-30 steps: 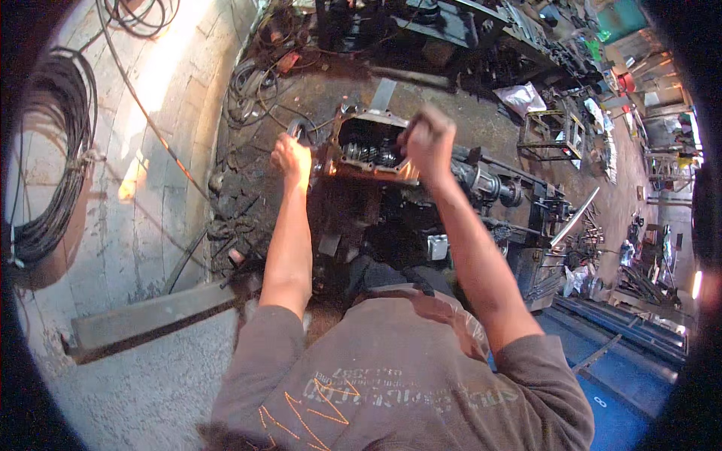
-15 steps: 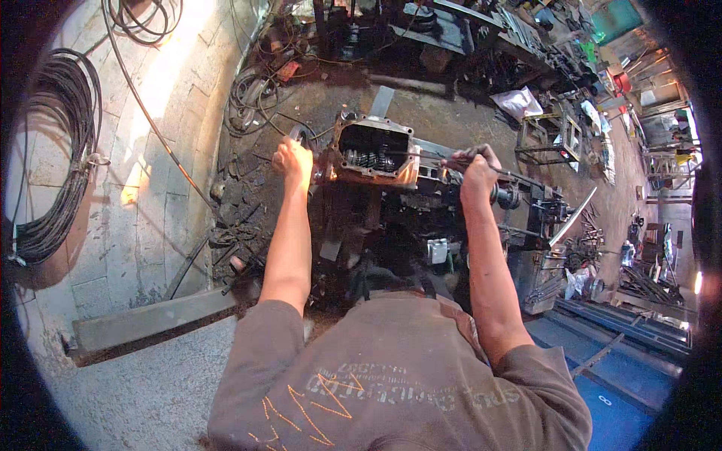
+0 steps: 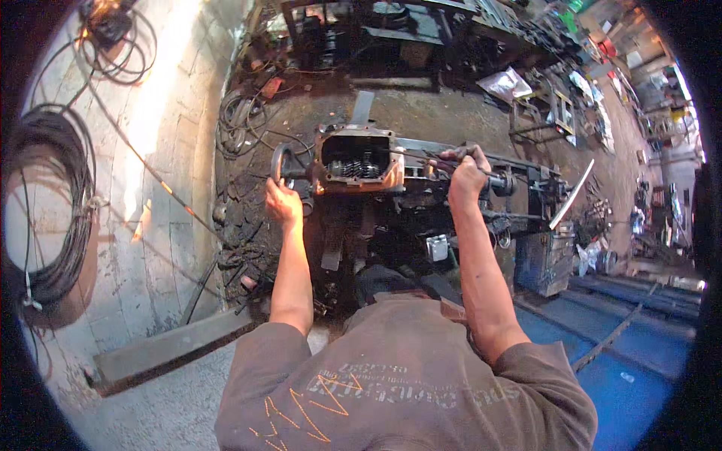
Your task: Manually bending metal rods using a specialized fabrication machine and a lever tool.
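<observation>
An open metal gearbox housing [image 3: 396, 179] lies ahead of me, its rectangular opening showing toothed gears [image 3: 359, 167] inside. At its left end a dark round flange [image 3: 278, 164] stands on edge on a shaft. My left hand [image 3: 283, 203] is closed on the flange's lower rim. To the right of the housing, my right hand [image 3: 468, 174] grips a thin dark metal rod [image 3: 423, 156]. The rod runs leftward over the housing's right edge toward the opening; its tip is hard to make out in the shadow.
Coiled black cable [image 3: 79, 203] hangs on the block wall at left. Scrap metal [image 3: 239, 203] lies along the wall's foot. A workbench [image 3: 406, 34] stands at the back, with a small metal stand [image 3: 535, 116] at right. A grey metal box [image 3: 545, 259] sits near blue panels [image 3: 541, 331].
My left hand has moved down the flange, from its upper part to its lower rim. My right hand still holds the rod. The view has shifted slightly.
</observation>
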`<state>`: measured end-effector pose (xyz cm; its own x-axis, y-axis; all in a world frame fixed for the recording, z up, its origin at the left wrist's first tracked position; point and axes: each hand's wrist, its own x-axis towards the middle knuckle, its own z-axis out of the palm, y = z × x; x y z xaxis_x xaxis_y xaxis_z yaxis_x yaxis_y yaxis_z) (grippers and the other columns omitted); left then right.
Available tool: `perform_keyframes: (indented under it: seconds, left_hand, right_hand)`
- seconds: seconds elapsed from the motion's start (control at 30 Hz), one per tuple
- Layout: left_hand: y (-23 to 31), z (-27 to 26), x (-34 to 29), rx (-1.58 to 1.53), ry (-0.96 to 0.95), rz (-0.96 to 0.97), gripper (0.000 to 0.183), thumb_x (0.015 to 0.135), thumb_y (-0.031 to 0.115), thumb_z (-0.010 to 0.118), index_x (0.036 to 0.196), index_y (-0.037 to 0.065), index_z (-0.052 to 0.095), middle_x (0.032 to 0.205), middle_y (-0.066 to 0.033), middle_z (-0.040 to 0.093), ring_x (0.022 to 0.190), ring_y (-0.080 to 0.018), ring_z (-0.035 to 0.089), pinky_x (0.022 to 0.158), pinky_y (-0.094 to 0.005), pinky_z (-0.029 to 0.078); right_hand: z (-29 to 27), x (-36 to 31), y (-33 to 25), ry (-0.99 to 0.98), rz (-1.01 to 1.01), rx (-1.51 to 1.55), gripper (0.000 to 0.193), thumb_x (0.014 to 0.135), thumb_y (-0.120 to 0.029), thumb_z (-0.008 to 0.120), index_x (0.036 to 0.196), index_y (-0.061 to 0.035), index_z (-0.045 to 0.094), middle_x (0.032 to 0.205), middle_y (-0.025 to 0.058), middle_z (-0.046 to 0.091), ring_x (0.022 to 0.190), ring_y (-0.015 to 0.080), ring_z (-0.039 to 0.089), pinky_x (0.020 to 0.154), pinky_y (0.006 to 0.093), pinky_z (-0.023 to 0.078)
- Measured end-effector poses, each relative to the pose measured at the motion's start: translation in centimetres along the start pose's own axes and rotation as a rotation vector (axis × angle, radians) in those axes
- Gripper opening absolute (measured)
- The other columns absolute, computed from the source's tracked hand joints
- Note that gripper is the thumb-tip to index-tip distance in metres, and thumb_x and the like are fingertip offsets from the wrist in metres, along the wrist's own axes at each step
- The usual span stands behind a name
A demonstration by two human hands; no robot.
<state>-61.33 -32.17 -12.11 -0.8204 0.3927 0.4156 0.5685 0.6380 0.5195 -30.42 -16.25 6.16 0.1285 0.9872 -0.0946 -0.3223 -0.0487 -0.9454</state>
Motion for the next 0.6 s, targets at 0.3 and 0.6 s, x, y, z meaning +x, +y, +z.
perform_keyframes:
  seconds: [0.3, 0.6]
  left_hand:
    - [3.1, -4.3, -4.6, -0.189, -0.092, -0.043, 0.057, 0.082, -0.004, 0.055, 0.136, -0.007, 0.035, 0.134, -0.0306, 0.044, 0.122, -0.0444, 0.046, 0.099, -0.0461, 0.041]
    - [5.8, -2.4, -23.2, -0.575, -0.827, -0.190, 0.018, 0.090, 0.006, 0.050, 0.102, 0.001, 0.062, 0.087, -0.0115, 0.070, 0.072, -0.0193, 0.069, 0.064, -0.0321, 0.054]
  right_hand:
    - [-11.9, 0.3, -8.6, -0.077, -0.211, -0.188, 0.019, 0.076, 0.008, 0.030, 0.071, 0.0001, 0.045, 0.068, 0.0108, 0.050, 0.057, 0.0219, 0.055, 0.053, 0.0446, 0.060]
    - [-20.1, 4.0, -5.4, -0.112, -0.002, -0.105, 0.021, 0.084, 0.003, 0.030, 0.072, -0.0029, 0.046, 0.067, 0.0095, 0.049, 0.059, 0.0212, 0.055, 0.052, 0.0449, 0.059]
